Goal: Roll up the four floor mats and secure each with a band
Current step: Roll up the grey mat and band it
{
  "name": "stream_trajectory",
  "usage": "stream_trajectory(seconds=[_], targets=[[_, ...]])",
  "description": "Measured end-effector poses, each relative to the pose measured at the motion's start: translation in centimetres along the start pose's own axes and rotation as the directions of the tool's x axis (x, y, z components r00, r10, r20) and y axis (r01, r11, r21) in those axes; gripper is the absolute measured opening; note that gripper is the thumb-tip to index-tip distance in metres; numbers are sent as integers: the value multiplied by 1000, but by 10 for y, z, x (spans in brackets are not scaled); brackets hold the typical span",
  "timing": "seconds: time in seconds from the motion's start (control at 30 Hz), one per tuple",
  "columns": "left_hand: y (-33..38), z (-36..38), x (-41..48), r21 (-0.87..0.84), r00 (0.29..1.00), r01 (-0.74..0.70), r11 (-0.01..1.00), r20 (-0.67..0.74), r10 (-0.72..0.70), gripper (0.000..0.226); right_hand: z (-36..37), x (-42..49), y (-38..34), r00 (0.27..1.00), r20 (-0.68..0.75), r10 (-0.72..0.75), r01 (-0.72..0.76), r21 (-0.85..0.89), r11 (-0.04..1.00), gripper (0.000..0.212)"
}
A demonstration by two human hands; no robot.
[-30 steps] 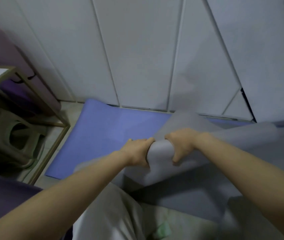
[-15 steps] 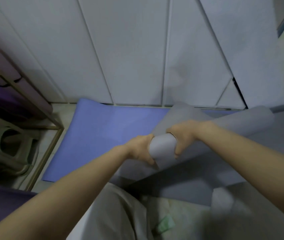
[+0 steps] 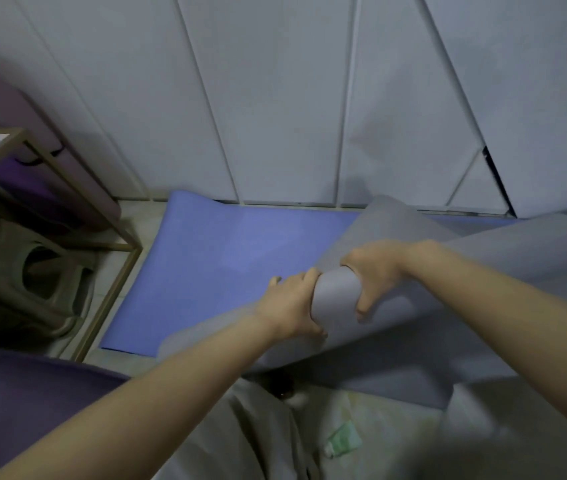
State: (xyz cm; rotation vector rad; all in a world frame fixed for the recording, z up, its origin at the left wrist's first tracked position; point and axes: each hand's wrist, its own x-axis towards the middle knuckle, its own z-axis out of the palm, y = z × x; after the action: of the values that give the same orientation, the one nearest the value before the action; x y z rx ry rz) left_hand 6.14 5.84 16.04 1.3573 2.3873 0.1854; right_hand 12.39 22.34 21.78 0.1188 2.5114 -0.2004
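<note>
Pale panelled doors (image 3: 275, 98) fill the background, and a blue mat (image 3: 226, 258) lies flat on the floor along their base. Across the right part of that blue mat sits a grey mat (image 3: 337, 296), partly rolled. Its roll runs from the middle of the view up toward the right edge, while its loose sheet spreads out beneath and toward the person. The left hand (image 3: 292, 306) grips the near end of the roll, fingers curled round it from the left side. The right hand (image 3: 375, 271) clamps over the top just beside it, with the thumb and fingers bent down round the tube. Both hands hold the grey mat tightly, and only a short stretch of roll shows between them. At the left stands a metal-framed table (image 3: 116, 244) with a grey-brown stool (image 3: 33, 282) tucked under it. Behind the table a rolled purple mat (image 3: 33, 109) leans against the doors. Another purple mat (image 3: 15, 393) covers the floor at the lower left. Near the person's grey trouser leg (image 3: 258, 431) a small green tube (image 3: 342, 441) lies on the floor.
</note>
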Motion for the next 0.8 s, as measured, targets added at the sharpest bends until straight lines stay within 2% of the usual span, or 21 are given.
stream_trajectory(seconds=[0.07, 0.13, 0.27, 0.33, 0.43, 0.53, 0.6, 0.67, 0.8], targets=[[-2, 1, -4, -53, 1000, 10, 999, 16, -9, 69, 4, 4, -2, 999, 43, -2, 0, 43, 999, 60], [-6, -2, -5, -109, 996, 20, 994, 94, -9, 64, 8, 8, -5, 993, 117, -3, -4, 62, 998, 64], [-9, -7, -1, -120, 966, 5, 993, 259, 27, 70, 10, 7, -9, 971, 240, 17, -38, 85, 996, 73], [-12, -7, 5, -173, 936, 27, 985, 351, 36, 71, 13, 0, -10, 978, 209, 19, -33, 61, 998, 77], [-12, -7, 13, -216, 857, 65, 974, 512, 56, 75, 31, -11, -16, 995, 96, 6, 2, -92, 996, 85], [-3, -4, 15, -198, 786, 46, 979, 612, 87, 69, 49, -17, -17, 999, 52, -17, 22, -97, 995, 79], [3, -1, 11, -189, 802, 31, 982, 590, 88, 68, 52, -22, -16, 999, 51, -19, 22, -57, 998, 74], [6, 6, 4, -176, 864, 13, 984, 497, 77, 71, 52, -25, -14, 997, 71, -22, 23, -18, 1000, 73], [10, 35, -21, -7, 989, -35, 999, 142, 36, 78, 56, -29, -12, 995, 101, 10, -16, 58, 998, 70]])
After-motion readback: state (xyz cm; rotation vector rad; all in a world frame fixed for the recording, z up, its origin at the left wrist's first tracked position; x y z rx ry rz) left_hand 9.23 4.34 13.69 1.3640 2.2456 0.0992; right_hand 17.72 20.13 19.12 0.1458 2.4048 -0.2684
